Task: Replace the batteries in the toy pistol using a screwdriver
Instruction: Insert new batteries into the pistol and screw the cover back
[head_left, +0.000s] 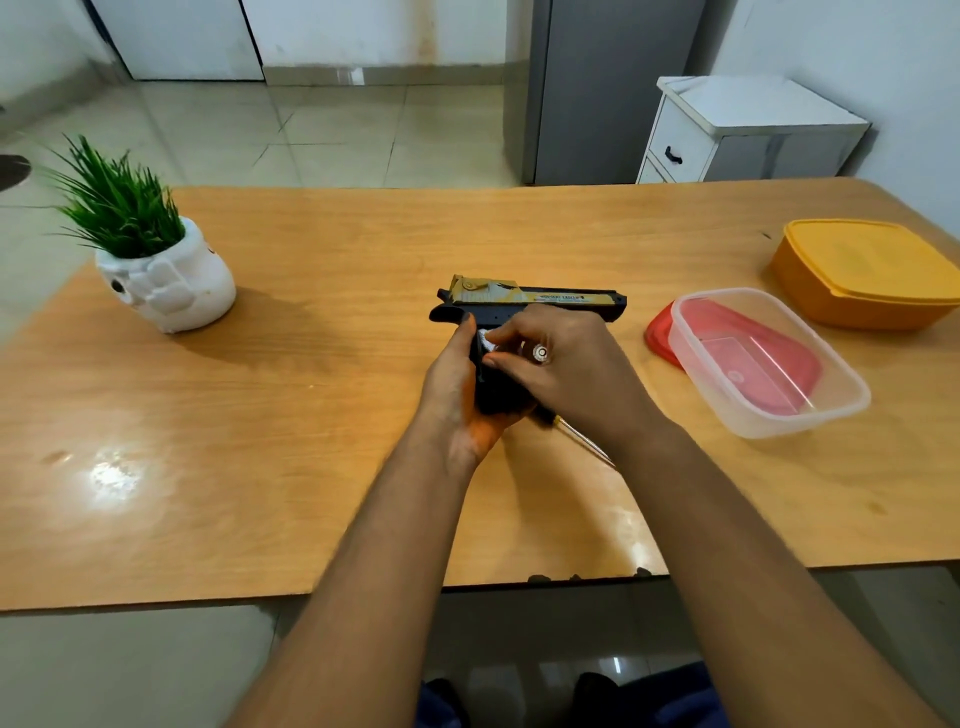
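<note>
Both forearms reach to mid-table, where the left hand (457, 384) grips the toy pistol (524, 304) by its near-pointing grip. Its barrel runs left-right; the right hand (566, 369) pinches a battery (540, 353) touching the grip's right side.

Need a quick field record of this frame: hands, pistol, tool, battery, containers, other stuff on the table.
left hand: wrapped around the grip of the toy pistol
right hand: fingertips at the grip, a battery held between the fingers
toy pistol: black with gold slide, barrel pointing right, held just over the table
screwdriver: lying on table under the right wrist, mostly hidden
clear container: open, resting on a red lid
orange container: lid on, far right
potted plant: far left, white pot
</note>
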